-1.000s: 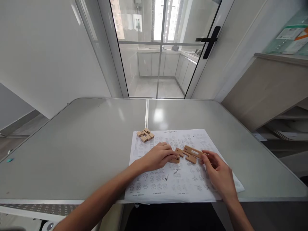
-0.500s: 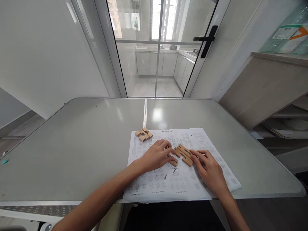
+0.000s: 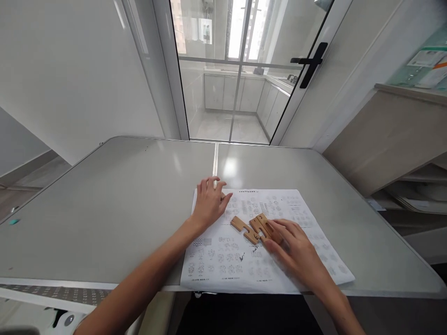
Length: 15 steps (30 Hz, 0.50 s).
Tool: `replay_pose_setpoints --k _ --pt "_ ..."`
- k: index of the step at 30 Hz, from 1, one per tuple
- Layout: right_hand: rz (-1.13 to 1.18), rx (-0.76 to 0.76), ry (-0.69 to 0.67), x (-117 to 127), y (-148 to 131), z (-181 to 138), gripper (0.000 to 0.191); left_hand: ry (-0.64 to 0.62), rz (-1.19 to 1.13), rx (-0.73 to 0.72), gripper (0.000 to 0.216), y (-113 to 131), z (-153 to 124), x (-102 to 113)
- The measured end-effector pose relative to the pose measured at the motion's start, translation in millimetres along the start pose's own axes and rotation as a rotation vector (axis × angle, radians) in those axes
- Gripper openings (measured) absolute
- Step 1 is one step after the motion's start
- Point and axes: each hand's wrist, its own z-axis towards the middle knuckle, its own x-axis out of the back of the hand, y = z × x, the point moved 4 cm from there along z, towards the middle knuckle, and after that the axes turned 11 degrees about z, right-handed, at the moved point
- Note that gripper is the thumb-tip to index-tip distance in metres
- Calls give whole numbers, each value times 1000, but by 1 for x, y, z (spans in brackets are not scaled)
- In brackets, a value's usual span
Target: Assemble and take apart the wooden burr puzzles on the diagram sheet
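The surface [image 3: 104, 209] bore a printed paper [image 3: 279, 274], partly hidden. The right hand [image 3: 294, 249] partly covered flat wooden pieces [image 3: 239, 223] on the paper; whether its grip had closed could not be told. The left hand [image 3: 208, 204], grip open, mostly hid a small block [image 3: 222, 196].

This place looks like a home: behind the glass door [image 3: 240, 63], there are white kitchen cabinets [image 3: 228, 90] below a bright window [image 3: 236, 35].
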Motion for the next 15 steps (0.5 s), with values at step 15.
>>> replay_pose_setpoints --k 15 --pt "-93 120 -175 -43 -25 23 53 -147 -107 24 56 -14 -3 -23"
